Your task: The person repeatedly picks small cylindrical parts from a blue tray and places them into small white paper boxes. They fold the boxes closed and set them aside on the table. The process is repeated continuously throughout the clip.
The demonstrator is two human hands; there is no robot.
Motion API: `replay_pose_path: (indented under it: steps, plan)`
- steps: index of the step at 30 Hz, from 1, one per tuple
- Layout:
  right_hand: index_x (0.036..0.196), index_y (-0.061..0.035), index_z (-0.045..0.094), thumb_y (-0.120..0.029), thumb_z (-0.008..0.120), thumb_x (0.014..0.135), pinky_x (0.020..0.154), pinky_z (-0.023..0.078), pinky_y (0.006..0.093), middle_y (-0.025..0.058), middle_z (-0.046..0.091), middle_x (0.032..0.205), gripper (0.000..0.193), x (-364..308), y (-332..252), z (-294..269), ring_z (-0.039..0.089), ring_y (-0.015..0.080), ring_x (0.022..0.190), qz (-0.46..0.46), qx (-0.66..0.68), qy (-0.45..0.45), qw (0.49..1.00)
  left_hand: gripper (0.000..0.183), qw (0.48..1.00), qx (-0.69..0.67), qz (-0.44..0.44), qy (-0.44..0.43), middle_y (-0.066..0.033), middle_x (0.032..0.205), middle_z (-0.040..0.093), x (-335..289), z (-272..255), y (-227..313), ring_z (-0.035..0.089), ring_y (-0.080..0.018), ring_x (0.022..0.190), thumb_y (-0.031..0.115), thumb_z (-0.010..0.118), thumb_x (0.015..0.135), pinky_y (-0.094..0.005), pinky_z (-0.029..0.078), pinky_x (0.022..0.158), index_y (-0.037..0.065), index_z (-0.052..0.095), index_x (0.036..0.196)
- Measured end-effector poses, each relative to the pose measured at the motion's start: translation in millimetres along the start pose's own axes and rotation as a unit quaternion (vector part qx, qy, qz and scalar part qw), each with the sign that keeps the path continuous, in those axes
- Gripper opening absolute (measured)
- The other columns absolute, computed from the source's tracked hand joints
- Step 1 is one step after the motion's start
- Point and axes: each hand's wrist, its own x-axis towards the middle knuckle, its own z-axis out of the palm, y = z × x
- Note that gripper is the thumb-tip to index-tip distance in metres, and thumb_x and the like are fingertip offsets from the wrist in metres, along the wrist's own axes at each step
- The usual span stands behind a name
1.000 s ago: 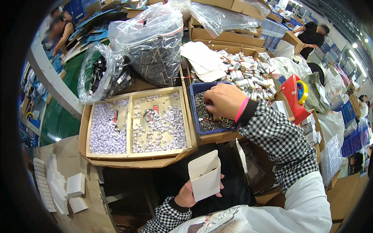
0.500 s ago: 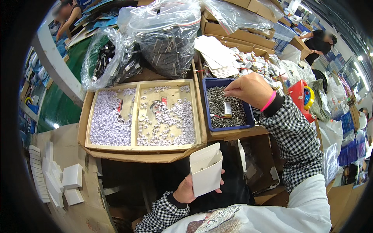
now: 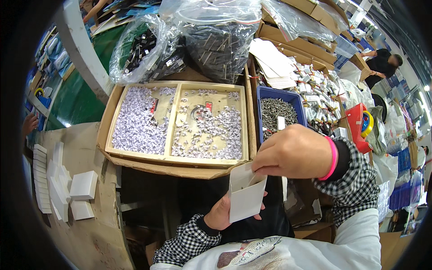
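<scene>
My left hand (image 3: 218, 215) grips a small white cardboard box (image 3: 246, 203), tilted, with its top flap up. Over the mouth of that box is my right hand (image 3: 300, 152), thumb and fingers pinched together at the opening. Whatever the pinch holds, if anything, is hidden. Just beyond the right hand stands a blue plastic bin (image 3: 259, 114) full of small metal screws (image 3: 276, 109). A small white block (image 3: 281, 123) lies on the screws. Left of the bin, a two-part wooden tray (image 3: 173, 121) holds many tiny white pieces (image 3: 135, 123).
White boxes (image 3: 83, 185) lie on cardboard at the left. Clear bags of black parts (image 3: 216, 49) stand behind the tray. Silver battery packs (image 3: 317, 96), white cards (image 3: 274, 65) and a red tape dispenser (image 3: 357, 128) are at the right. Another person's hand (image 3: 30, 123) shows far left.
My right hand has come down and nearer, from above the screw bin to the white box's opening. My left hand still holds the box. The view has shifted a little.
</scene>
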Motion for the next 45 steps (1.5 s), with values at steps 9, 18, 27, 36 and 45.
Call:
replay_pose_path:
  steps: [9, 18, 27, 36, 45]
  plan:
    - [0.083, -0.0100, 0.067, -0.018, 0.068, 0.080, 0.059, 0.051, 0.0323, 0.0053, 0.064, 0.073, 0.009, 37, 2, 8, 0.064, 0.0235, 0.067, -0.022, 0.022, 0.025, 0.999, 0.105, 0.999, -0.007, 0.030, 0.022, -0.0216, 0.134, 0.041, -14, -5, 6, 0.054, -0.0267, 0.110, 0.073, 0.052, 0.075, -0.0404, 0.052, 0.083, 0.003, 0.015, 0.144]
    - [0.092, -0.0039, 0.069, -0.012, 0.065, 0.079, 0.075, 0.051, 0.0367, 0.0128, 0.067, 0.087, 0.016, 120, 93, 34, 0.064, 0.0289, 0.082, 0.070, -0.058, 0.041, 0.995, 0.103, 0.998, -0.022, 0.045, 0.024, -0.0238, 0.137, 0.038, -25, -9, 8, 0.053, -0.0283, 0.112, 0.070, 0.053, 0.077, -0.0414, 0.052, 0.085, 0.004, 0.014, 0.146]
    - [0.087, -0.0038, 0.068, -0.019, 0.066, 0.079, 0.073, 0.050, 0.0391, 0.0146, 0.066, 0.080, 0.018, 129, 104, 39, 0.064, 0.0322, 0.080, 0.091, -0.039, -0.032, 0.995, 0.102, 0.998, 0.000, 0.049, 0.041, -0.0267, 0.133, 0.041, -27, -12, 11, 0.054, -0.0330, 0.110, 0.073, 0.048, 0.077, -0.0445, 0.052, 0.082, 0.002, 0.018, 0.144]
    - [0.078, -0.0039, 0.060, -0.009, 0.061, 0.076, 0.068, 0.049, 0.0405, 0.0140, 0.062, 0.076, 0.006, 139, 85, 26, 0.061, 0.0334, 0.074, 0.119, -0.028, -0.075, 0.990, 0.105, 0.998, -0.027, 0.045, 0.025, -0.0248, 0.136, 0.038, -31, -19, 13, 0.052, -0.0288, 0.112, 0.071, 0.052, 0.076, -0.0420, 0.051, 0.086, 0.000, 0.017, 0.144]
    - [0.091, -0.0036, 0.069, -0.011, 0.065, 0.079, 0.070, 0.052, 0.0357, 0.0131, 0.067, 0.081, 0.014, 192, 63, 28, 0.065, 0.0281, 0.075, -0.079, 0.023, 0.035, 0.996, 0.104, 0.998, -0.029, 0.045, 0.028, -0.0280, 0.138, 0.036, -38, -19, 18, 0.051, -0.0324, 0.114, 0.070, 0.052, 0.077, -0.0451, 0.050, 0.086, -0.001, 0.017, 0.144]
